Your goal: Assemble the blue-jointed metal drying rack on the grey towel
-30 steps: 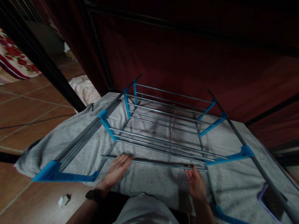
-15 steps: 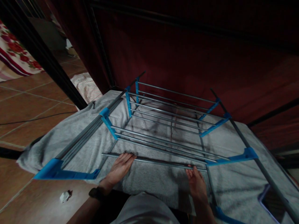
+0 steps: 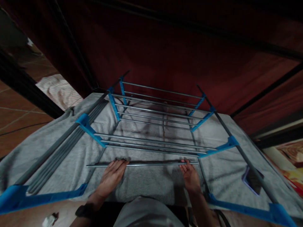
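Note:
A folded metal drying rack (image 3: 156,126) with grey rods and blue plastic joints lies flat on a grey towel (image 3: 144,183) spread on the floor. A loose grey rod (image 3: 151,164) lies across the near end of the rack. My left hand (image 3: 111,176) rests palm down on the towel, fingers stretched out, with the fingertips touching the rod's left part. My right hand (image 3: 189,176) lies flat too, its fingertips against the rod's right end. Neither hand wraps round anything.
A phone (image 3: 252,180) lies on the towel at the right, beside the rack's long side bar. Dark red cloth hangs behind the rack. Brown floor tiles and a striped cloth (image 3: 59,90) show at the left. A crumpled white scrap (image 3: 48,219) lies at the bottom left.
The view has swung to the right, so the rack and towel sit further left in the picture. Both hands stay flat at the loose rod, which now lies more level.

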`<action>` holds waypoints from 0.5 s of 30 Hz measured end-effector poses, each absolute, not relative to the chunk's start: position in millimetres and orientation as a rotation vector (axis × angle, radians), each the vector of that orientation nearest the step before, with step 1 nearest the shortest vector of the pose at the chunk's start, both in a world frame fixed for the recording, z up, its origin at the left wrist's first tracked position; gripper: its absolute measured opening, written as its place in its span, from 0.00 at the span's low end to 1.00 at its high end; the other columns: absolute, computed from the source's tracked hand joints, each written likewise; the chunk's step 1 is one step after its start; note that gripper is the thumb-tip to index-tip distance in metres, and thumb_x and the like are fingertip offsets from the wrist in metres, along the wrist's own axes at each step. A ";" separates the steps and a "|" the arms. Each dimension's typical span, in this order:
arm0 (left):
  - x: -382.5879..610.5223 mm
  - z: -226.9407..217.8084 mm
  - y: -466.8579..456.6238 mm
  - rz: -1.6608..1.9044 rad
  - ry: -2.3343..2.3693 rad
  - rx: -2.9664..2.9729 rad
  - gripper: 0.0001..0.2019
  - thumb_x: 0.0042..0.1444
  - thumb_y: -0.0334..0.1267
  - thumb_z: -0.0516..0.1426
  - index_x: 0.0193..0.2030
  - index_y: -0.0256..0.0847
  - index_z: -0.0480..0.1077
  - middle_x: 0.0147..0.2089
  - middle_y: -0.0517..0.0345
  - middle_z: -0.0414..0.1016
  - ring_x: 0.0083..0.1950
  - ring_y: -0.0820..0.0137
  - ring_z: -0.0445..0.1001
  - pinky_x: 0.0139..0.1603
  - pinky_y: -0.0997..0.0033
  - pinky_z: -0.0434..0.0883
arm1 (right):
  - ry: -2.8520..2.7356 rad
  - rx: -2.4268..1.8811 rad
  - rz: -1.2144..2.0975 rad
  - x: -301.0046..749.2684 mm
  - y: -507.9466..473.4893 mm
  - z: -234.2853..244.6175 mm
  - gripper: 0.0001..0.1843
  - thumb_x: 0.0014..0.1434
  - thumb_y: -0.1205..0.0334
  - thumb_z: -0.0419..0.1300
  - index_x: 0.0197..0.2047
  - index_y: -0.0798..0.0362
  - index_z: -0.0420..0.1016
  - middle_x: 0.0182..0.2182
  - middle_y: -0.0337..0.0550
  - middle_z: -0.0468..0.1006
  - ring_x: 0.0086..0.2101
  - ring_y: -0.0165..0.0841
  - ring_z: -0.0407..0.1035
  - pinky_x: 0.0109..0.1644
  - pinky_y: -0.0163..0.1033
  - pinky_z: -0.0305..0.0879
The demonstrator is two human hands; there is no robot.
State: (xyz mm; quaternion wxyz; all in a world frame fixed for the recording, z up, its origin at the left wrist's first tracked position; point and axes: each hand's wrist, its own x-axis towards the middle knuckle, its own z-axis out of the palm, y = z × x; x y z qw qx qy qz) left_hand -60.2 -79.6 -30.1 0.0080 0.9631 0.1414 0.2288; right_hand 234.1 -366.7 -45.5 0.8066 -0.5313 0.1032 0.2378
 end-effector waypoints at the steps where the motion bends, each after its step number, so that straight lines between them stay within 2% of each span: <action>1: -60.0 -29.9 -79.2 0.727 0.430 3.009 0.18 0.66 0.33 0.47 0.54 0.45 0.74 0.47 0.54 0.79 0.49 0.66 0.75 0.57 0.64 0.65 | 0.229 -1.128 0.503 233.9 -366.3 -44.9 0.13 0.47 0.56 0.70 0.37 0.47 0.77 0.37 0.37 0.81 0.40 0.32 0.76 0.46 0.40 0.74; 6: -59.8 -32.0 -75.6 0.787 0.382 3.020 0.15 0.67 0.37 0.49 0.55 0.44 0.73 0.46 0.55 0.79 0.47 0.65 0.76 0.56 0.63 0.66 | 0.237 -1.067 0.485 230.8 -362.9 -39.5 0.14 0.45 0.56 0.72 0.33 0.48 0.74 0.33 0.35 0.80 0.38 0.31 0.76 0.44 0.39 0.74; 15: -61.0 -42.3 -71.1 0.773 0.389 3.047 0.15 0.69 0.39 0.47 0.52 0.44 0.73 0.45 0.55 0.80 0.47 0.62 0.76 0.55 0.59 0.66 | 0.219 -1.034 0.498 227.9 -360.8 -35.5 0.17 0.44 0.53 0.74 0.32 0.48 0.72 0.35 0.35 0.81 0.38 0.31 0.76 0.45 0.39 0.74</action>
